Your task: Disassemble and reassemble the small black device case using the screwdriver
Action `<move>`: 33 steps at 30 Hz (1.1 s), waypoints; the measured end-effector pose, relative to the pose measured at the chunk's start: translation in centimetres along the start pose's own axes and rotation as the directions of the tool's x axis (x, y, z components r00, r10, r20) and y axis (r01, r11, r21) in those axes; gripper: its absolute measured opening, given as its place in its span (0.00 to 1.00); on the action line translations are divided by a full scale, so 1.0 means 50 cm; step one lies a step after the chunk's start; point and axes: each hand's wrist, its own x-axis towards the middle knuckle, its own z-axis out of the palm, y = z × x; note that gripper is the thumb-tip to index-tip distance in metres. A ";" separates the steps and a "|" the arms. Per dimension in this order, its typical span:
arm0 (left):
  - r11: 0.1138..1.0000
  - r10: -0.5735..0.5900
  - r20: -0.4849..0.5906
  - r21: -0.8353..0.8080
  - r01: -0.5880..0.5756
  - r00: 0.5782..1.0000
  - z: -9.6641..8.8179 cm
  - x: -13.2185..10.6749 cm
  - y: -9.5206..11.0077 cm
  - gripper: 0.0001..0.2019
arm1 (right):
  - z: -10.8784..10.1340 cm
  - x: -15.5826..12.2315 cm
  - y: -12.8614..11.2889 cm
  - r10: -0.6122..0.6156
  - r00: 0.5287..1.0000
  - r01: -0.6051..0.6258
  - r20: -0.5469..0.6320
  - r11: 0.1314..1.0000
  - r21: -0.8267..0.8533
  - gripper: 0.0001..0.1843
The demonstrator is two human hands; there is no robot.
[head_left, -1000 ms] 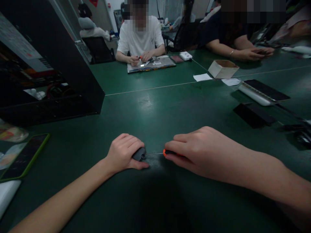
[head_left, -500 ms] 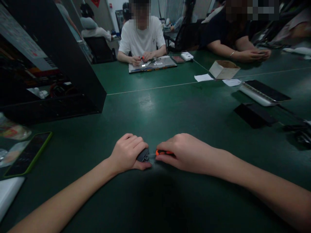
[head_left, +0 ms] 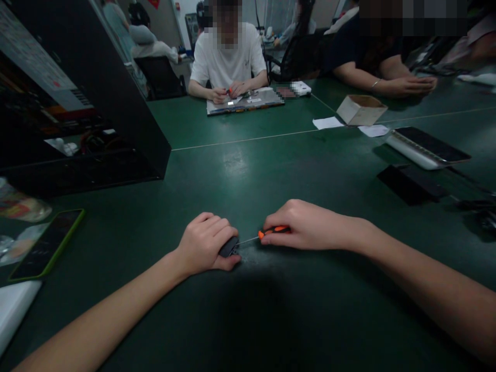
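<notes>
My left hand [head_left: 207, 242] is wrapped over a dark grey object shaped like a computer mouse [head_left: 228, 247], held low over the green table; most of it is hidden under the palm and fingers. Between fingers and thumb, my right hand [head_left: 300, 225] grips a screwdriver [head_left: 275, 231] with an orange and black handle. Its thin metal shaft points left, and the tip reaches the right end of the grey object. Whether the tip sits in it or only touches it, I cannot tell.
A black-framed case [head_left: 147, 129] stands at the left. Below it lie a green-edged phone [head_left: 46, 245] and a white object [head_left: 17, 305]. On the right are a black folded piece [head_left: 408, 183], a white device [head_left: 422, 150] and an open box [head_left: 362, 110]. Two people sit across the table.
My right hand and the screwdriver have moved up and right, so more of the shaft shows and it slants more. My left hand stays nearly in place on the grey object.
</notes>
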 end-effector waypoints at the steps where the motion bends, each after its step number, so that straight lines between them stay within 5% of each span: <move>1: 1.000 0.001 -0.003 -0.007 -0.001 1.000 0.000 0.001 0.000 0.29 | -0.003 -0.001 0.006 -0.001 1.000 0.001 -0.001 1.000 -0.012 0.19; 6: 0.999 0.016 -0.023 -0.032 -0.017 1.000 0.000 0.004 0.003 0.26 | -0.016 -0.012 0.019 -0.010 1.000 0.011 0.005 0.999 -0.035 0.21; 13: 0.999 0.016 -0.020 -0.050 -0.017 1.000 -0.002 0.002 0.003 0.23 | 0.047 0.014 0.048 -0.018 0.999 0.014 0.051 0.997 0.075 0.26; 26: 0.998 0.011 -0.015 -0.059 -0.012 1.000 0.000 0.000 0.003 0.19 | 0.062 0.018 0.036 0.003 1.000 -0.003 -0.011 1.000 0.007 0.26; 33: 0.997 -0.006 -0.035 -0.074 0.003 0.999 0.001 0.000 0.004 0.24 | 0.056 0.013 0.048 -0.044 0.996 0.040 -0.082 0.998 -0.047 0.28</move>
